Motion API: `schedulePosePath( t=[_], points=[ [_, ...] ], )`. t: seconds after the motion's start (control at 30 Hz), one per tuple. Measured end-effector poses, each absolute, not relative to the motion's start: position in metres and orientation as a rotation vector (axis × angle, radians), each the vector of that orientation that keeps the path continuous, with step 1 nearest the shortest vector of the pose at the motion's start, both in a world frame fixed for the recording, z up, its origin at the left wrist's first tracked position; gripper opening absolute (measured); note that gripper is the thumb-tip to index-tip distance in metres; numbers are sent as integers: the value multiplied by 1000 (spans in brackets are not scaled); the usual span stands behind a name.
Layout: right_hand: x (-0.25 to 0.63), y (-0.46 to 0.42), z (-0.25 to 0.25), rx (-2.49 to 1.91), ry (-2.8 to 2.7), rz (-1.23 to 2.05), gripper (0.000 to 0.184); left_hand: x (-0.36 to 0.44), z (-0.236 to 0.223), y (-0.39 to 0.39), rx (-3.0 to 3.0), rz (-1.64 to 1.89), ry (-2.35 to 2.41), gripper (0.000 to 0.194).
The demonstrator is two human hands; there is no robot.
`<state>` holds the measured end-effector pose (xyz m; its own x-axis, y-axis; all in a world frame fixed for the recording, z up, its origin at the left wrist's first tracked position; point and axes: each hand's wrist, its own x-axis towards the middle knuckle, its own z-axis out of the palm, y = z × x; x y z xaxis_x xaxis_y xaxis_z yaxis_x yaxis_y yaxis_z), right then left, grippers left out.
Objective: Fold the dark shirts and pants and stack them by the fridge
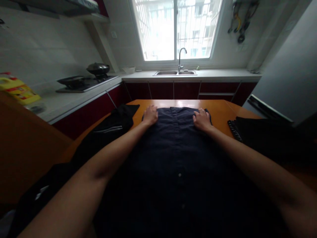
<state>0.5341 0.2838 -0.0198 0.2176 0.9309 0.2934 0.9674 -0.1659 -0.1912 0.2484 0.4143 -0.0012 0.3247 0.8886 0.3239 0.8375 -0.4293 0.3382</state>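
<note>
A dark navy buttoned shirt lies spread on the orange-brown wooden table, its button strip running down the middle toward me. On its far left corner rests my left hand, fingers stretched forward over the cloth. My right hand lies on the far right corner, palm down with the fingers slightly apart. Both hands look open and press on the fabric. The near part of the shirt is too dark to make out well.
Left of the shirt lies a black garment with white stripes. Folded black cloth sits at the right. Beyond the table are a sink, a stove with a lidded wok, and a yellow jug.
</note>
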Motion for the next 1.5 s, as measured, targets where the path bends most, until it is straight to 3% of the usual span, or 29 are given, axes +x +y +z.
schedulePosePath(
  t=[0.2,0.47,0.6,0.7,1.0,1.3,1.5],
  points=[
    [478,284,-33,-1825,-2246,177,62,291,-33,371,2687,197,1239,63],
    [582,312,-25,-2345,-1821,156,62,229,-11,416,2494,217,1690,63],
    [541,321,-26,-2133,-1984,27,58,275,-18,395,2721,224,1341,58],
    [500,333,-31,-1926,-2223,162,58,315,-25,380,2793,148,1066,59],
    [514,371,-31,-2213,-1925,210,61,304,-22,420,2681,159,1350,65],
    [485,384,-34,-2152,-1945,187,63,306,-23,416,2712,110,1378,63],
    [485,373,-30,-2210,-1735,14,62,306,-22,415,2715,126,1361,63]
  ],
)
